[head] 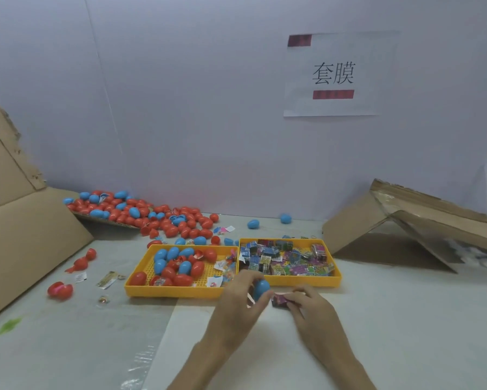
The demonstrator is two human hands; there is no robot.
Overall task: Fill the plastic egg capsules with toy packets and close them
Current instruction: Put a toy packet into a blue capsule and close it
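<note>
Item: blue egg capsule (262, 289), gripped in the curled fingers of the left hand (240, 302), raised just above the counter (405, 319), long axis near upright and leaning a little toward the right hand. Whether it is open at the underside cannot be told; the fingers cover the seam. Item: toy packet (279, 300), dark with pink print, pinched by fingers and thumb of the right hand (312, 313), lying crosswise just right of and below the capsule, touching it or nearly so. Judged relation: the packet must go leftward and up into the capsule; the right hand is the nearer to it, nothing stands between. Just beyond both hands: yellow packet tray (307, 281), heaped with printed packets. Beyond and left of the left hand: yellow capsule tray (174, 291), red and blue capsules with a few loose packets. Well beyond, far left: heap of capsules (152, 218), mostly red. Well left of the left hand: split red capsule (60, 290). Far right of the right hand: tipped carton (377, 229). Far left: cardboard flap (25, 235). On the wall beyond: paper sign (332, 74).
</note>
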